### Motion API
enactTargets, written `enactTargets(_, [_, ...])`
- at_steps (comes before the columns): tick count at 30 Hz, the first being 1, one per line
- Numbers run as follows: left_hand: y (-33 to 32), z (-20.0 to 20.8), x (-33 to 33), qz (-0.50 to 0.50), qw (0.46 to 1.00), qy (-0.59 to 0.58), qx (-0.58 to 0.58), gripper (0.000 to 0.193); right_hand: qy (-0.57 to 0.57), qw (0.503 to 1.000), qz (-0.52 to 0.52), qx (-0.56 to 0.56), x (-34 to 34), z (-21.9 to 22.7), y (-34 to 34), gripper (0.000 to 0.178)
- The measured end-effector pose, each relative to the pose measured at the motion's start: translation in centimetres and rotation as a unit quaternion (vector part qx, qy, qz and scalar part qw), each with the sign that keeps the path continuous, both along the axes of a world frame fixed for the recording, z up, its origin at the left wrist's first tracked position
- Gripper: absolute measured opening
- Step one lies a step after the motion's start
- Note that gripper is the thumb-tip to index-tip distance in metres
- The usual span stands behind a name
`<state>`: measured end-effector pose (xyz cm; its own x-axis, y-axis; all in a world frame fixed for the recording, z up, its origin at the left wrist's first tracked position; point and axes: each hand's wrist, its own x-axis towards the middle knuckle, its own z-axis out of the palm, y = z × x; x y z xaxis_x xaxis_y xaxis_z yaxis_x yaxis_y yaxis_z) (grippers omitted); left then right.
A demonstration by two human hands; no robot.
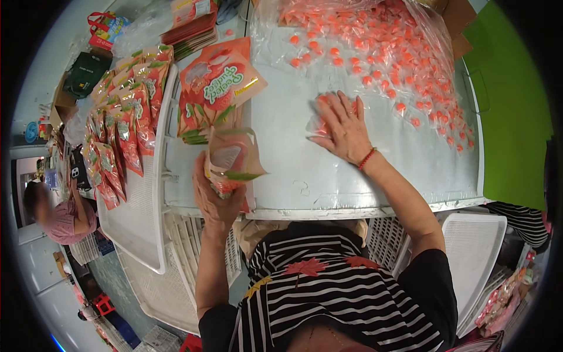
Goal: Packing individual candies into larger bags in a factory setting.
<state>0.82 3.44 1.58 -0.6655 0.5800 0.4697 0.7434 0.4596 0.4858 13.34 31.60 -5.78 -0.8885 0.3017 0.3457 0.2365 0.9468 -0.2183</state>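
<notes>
My left hand [218, 196] is wrapped round the lower part of an open red-and-tan pouch [233, 154]. The pouch's mouth faces up and its clear window shows. On the pale tabletop, my right hand [346, 128] lies palm down with its fingers spread, over a few small wrapped red candies [318, 125]. Part of those candies shows beside the thumb and fingertips; the rest is hidden under the hand. Flat pouches [220, 73] with green trim are stacked just beyond my left hand. A large heap of clear-wrapped red candies [375, 44] spreads over the far right of the table.
Filled pouches [126, 111] stand packed on a white mesh tray [132, 202] at the left. More flat pouches [190, 34] lie at the far left. White crates [384, 249] sit below the table edge. A person [64, 217] in pink is at the far left.
</notes>
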Motion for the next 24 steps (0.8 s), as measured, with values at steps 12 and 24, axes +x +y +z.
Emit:
enactTargets(12, [-2.6,0.0,0.3,0.049,0.999,-0.016,-0.007,0.093,-0.085,0.991,-0.085,0.054,8.1,0.6,6.9,0.097])
enactTargets(24, [-2.0,0.4,-0.3,0.029,0.999,0.027,-0.019,0.09,0.051,0.998,0.036,-0.032,0.4,0.7,0.1,0.067])
